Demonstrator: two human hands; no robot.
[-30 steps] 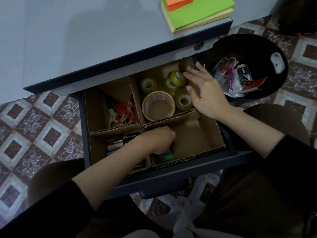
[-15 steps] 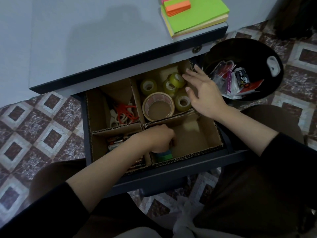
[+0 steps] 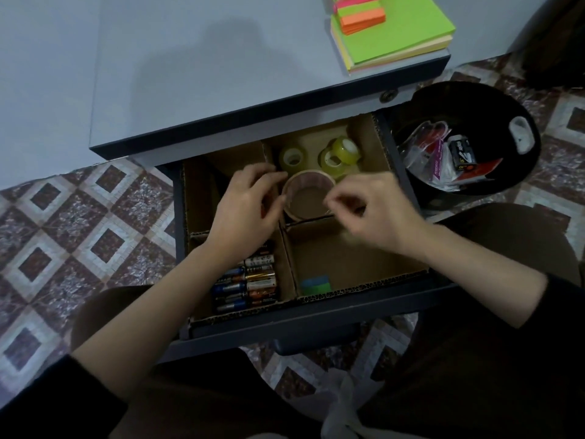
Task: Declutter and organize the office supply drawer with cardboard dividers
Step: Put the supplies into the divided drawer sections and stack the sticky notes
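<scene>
One black bin [image 3: 474, 96] beside drawer [image 3: 316, 324]

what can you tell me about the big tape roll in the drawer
The big tape roll is a wide, pale tan ring lying flat, hole up, cardboard showing through its core. It sits in the drawer's back right compartment, in the near left corner by the cardboard dividers. Smaller yellow-green rolls lie behind it. The left hand is at its left rim, the right hand at its right; blur hides whether either has a grip.
</scene>
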